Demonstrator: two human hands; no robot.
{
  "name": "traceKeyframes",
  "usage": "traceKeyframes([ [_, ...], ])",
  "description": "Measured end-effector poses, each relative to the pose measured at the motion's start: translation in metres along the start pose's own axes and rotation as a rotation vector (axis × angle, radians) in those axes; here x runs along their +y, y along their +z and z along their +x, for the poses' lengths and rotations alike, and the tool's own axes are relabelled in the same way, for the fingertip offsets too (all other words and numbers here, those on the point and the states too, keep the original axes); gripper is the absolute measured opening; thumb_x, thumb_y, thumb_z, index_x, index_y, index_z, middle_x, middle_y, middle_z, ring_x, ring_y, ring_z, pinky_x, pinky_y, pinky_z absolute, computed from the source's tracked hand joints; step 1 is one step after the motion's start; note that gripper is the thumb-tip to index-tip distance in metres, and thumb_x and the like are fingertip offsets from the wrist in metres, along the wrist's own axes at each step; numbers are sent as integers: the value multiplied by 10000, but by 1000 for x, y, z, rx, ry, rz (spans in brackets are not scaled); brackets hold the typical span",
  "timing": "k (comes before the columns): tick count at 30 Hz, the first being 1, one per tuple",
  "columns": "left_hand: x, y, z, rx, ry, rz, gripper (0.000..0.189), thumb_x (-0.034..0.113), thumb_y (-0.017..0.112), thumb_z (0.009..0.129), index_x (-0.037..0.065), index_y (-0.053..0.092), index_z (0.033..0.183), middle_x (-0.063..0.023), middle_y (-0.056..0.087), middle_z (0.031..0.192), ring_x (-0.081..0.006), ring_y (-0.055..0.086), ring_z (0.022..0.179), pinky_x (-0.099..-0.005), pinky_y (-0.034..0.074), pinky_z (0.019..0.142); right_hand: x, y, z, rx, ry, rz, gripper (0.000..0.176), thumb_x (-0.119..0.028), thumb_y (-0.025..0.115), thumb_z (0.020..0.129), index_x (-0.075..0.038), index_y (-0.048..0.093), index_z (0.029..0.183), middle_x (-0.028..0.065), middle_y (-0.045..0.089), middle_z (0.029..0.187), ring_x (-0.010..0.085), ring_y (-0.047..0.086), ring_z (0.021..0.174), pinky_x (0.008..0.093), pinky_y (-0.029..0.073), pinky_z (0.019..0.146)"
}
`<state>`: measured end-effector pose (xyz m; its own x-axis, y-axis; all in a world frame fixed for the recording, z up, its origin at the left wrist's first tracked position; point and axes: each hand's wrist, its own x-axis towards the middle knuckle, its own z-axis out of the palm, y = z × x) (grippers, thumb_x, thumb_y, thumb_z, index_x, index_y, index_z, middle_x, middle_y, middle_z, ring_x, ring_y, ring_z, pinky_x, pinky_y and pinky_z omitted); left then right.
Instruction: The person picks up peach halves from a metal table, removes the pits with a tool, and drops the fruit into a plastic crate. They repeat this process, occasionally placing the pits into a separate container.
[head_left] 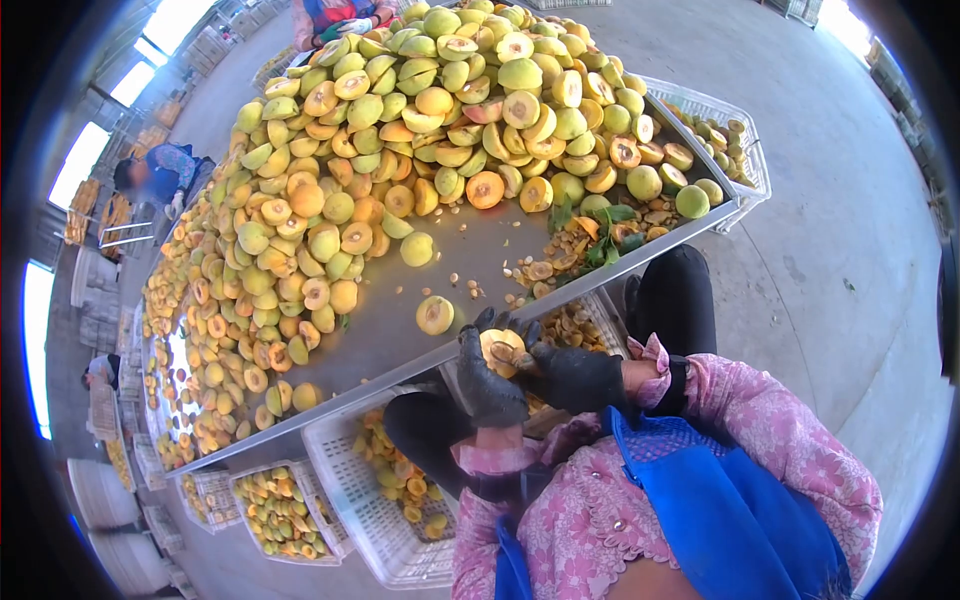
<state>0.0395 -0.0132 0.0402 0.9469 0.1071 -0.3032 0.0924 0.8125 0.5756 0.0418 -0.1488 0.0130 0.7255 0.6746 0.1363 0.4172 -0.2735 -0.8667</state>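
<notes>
My left hand (488, 383), in a dark glove, is closed around a halved peach (502, 351) whose yellow cut face points up. My right hand (577, 378), gloved too, is closed with its fingertips at the right edge of that fruit. Whatever it grips, if anything, is hidden. Both hands are just on my side of the metal table's rim (410, 372). Beyond them, another cut peach (435, 315) lies on the tabletop among scattered pits.
A large heap of peaches (330, 190) covers much of the table. Leaves (605, 235) and scraps lie at its right. White crates (330, 470) of fruit stand below and beside the table. A person (340, 22) is across from me; others are at left.
</notes>
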Motion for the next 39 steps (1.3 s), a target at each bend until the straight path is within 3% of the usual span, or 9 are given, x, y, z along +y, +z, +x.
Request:
traceKeyframes([
  [7,-11,-32,8,7,332,623,360,220,359,944,-68,489,1116,-185,561,1038,-303,592,919,-436,515,827,-25,-13,6,-248,274,-117,246,-178,484,863,-28,539,1051,214,607,791,376,596,689,441,467,615],
  [14,-10,-32,5,89,165,322,373,234,370,945,-80,519,1081,-154,595,1017,-243,607,911,-371,535,781,-24,-2,9,-251,206,271,224,-159,522,823,-24,567,997,177,615,753,288,613,629,399,479,569],
  [19,-11,-54,1,-16,797,1432,360,277,393,940,-35,553,1023,-146,603,989,-244,612,881,-359,536,764,-37,-24,17,-585,803,610,235,-152,522,821,-21,551,1014,95,573,668,192,514,432,319,426,422],
  [23,-22,-63,9,57,309,339,338,279,401,938,-9,559,1017,-131,603,986,-238,614,851,-374,533,766,-9,-21,6,-745,777,1106,295,-207,558,822,-11,533,1040,66,566,676,155,497,441,304,415,420],
  [26,-20,-42,-1,89,257,234,316,291,418,930,26,570,1011,-108,600,976,-249,609,845,-415,518,785,19,-6,-3,-780,620,1088,366,-261,602,807,-13,525,1064,58,577,699,135,489,440,285,415,411],
  [28,-13,-11,-14,124,83,-51,321,309,429,920,47,565,1044,-94,601,984,-262,596,895,-475,495,797,25,-5,-5,-638,-254,827,375,-277,619,798,-27,531,1063,47,575,695,85,468,418,240,391,378],
  [32,1,-15,-12,129,92,-212,345,321,417,915,47,546,1082,-103,603,991,-267,575,951,-515,470,820,21,-24,-10,-649,-291,702,350,-229,640,768,-28,534,1033,59,581,716,120,521,471,250,421,418],
  [35,53,-36,-24,195,290,-115,371,311,424,904,20,534,1107,-143,585,1010,-277,559,948,-497,464,829,-13,-56,-10,-747,753,766,307,-188,588,795,4,523,1026,102,607,816,244,611,740,355,489,631],
  [39,136,-103,-43,297,591,445,340,269,472,888,-14,579,1043,-136,609,954,-265,580,900,-417,467,827,68,-2,-44,-823,395,-189,314,-239,589,792,-4,579,999,122,620,782,206,608,708,318,469,615],
])
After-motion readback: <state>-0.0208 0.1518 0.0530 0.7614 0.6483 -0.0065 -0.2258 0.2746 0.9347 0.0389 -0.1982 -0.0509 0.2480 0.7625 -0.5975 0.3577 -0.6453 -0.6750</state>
